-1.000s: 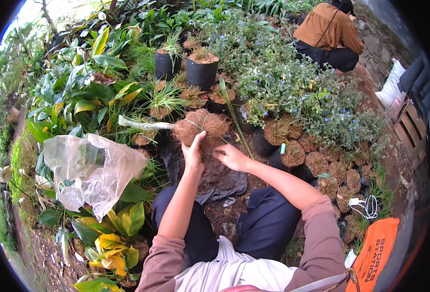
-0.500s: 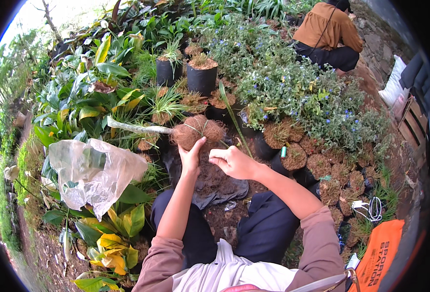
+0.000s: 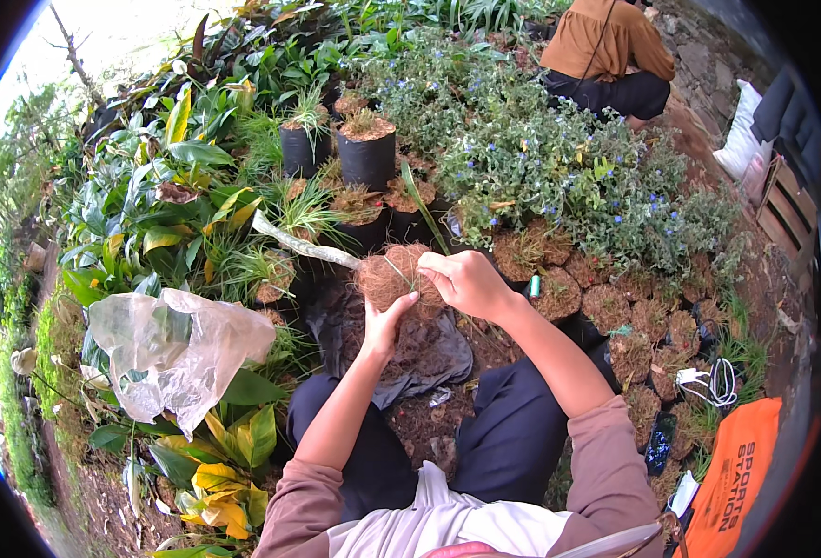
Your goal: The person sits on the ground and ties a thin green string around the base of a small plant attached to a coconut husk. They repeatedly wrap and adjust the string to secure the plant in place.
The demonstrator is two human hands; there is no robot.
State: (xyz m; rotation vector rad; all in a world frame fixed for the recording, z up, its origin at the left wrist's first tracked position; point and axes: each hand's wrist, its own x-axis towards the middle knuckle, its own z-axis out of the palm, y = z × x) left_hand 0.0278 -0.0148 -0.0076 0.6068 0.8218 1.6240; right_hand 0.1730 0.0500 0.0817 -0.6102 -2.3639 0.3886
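Note:
My left hand (image 3: 384,327) is closed around the underside of a brown coconut-fibre ball (image 3: 381,282), thumb toward the near side. Out of the ball's left side sticks a long, pale mottled green leaf (image 3: 304,245). Thin green string (image 3: 397,272) crosses the fibre. At the ball's upper right, my right hand (image 3: 474,284) is pinched, its fingertips against the fibre and closed on the string; the exact grip is partly hidden. A small green thread spool (image 3: 534,285) sits on a potted plant to the right.
Below the ball, loose fibre and soil lie on a dark plastic sheet (image 3: 448,358). A clear plastic bag (image 3: 178,349) rests on plants at left. Black pots (image 3: 367,163) and blue-flowered plants (image 3: 606,186) stand ahead. A white cable (image 3: 722,383) and orange bag (image 3: 731,474) lie right; another person (image 3: 606,56) crouches beyond.
My right hand has moved up to the ball from just right of it. The ball has shifted right and slightly down, and its leaf now slants more steeply.

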